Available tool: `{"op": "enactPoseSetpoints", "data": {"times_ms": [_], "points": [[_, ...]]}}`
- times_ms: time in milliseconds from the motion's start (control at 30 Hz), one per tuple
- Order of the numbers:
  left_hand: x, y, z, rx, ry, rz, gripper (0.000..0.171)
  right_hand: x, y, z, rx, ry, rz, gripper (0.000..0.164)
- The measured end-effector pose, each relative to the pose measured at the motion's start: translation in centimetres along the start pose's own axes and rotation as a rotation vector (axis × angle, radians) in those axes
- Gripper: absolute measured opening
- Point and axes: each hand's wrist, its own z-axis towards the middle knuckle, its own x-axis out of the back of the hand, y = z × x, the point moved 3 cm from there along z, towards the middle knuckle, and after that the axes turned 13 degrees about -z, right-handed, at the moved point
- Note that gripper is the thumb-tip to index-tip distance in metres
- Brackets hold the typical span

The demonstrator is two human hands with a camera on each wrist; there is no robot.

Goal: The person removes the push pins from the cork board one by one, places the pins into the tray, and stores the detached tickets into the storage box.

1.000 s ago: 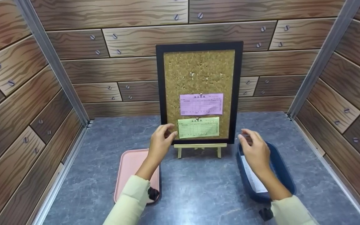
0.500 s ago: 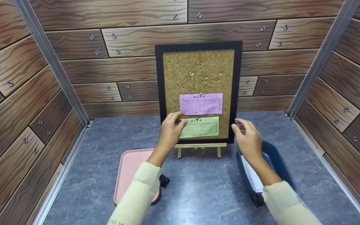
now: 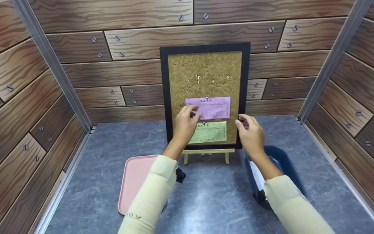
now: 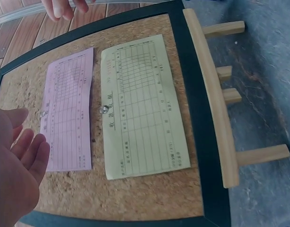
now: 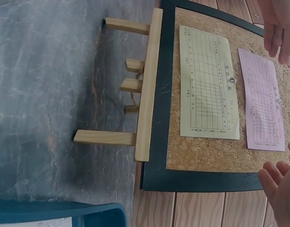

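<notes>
Plank walls (image 3: pixel 109 73): brown wood print on three sides of my camera feed.
Desk (image 3: pixel 206 195): grey and marbled; it carries everything I watch from here.
Cork board (image 3: pixel 203 68): its long axis is upright, its face is toward me, and it stands on a small easel (image 3: pixel 209 150).
Purple slip (image 3: pixel 215 108): pinned on the lower half of the board, printed side out, heading at the top; its long axis runs across the board, nearly level.
Green slip (image 3: pixel 210 132): just below the purple one, long axis crosswise too, heading up, near the bottom of the black frame (image 3: pixel 165 84).
Upper pin (image 3: pixel 207 97): shiny, at the purple slip's top edge, near its middle; the lower pin (image 4: pixel 104 109) holds the green one the same way.
Left hand (image 3: pixel 185 126): thumb and fingers spread in a loose curve, gripping nothing; it overlaps the purple slip's left end, but I cannot tell whether it touches.
Right hand (image 3: pixel 252 136): fingers loosely bent, thumb apart, nothing held, beside the frame's right edge; contact is unclear to me.
Pink tray (image 3: pixel 135 177): partly under the left sleeve.
Blue bin (image 3: pixel 282 156): by the right arm, with white paper (image 3: pixel 256 174) inside.
Pin handling: in my judgement, one hand should steady the slip flat while the other pinches the pin's head and draws straight out; a sideways tug could tear the paper or rock the easel.
</notes>
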Motion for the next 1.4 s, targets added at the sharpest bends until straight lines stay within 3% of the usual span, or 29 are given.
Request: {"op": "enactPoseSetpoints", "data": {"times_ms": [267,533,933,1233,1400], "points": [[-1.5,-0.3,2.0,-0.044,0.02,0.017,0.023,-1.6,-0.5,1.8,-0.001,-0.005,-0.014,0.027],[-2.7,-0.8,3.6,-0.032,0.034,0.073,0.022,-2.8,-0.9,3.5,-0.026,-0.012,-0.045,0.029],[-4.2,-0.4,4.5,-0.073,0.068,0.192,0.018,-3.8,-1.7,4.8,-0.128,-0.035,0.003,0.028],[-4.7,-0.5,4.7,-0.134,0.102,0.281,0.016,-4.0,-1.7,4.7,-0.199,-0.03,0.098,0.022],[-5.0,-0.5,4.7,-0.144,0.112,0.319,0.013,-4.2,-1.5,4.4,-0.197,-0.02,0.155,0.024]]}}
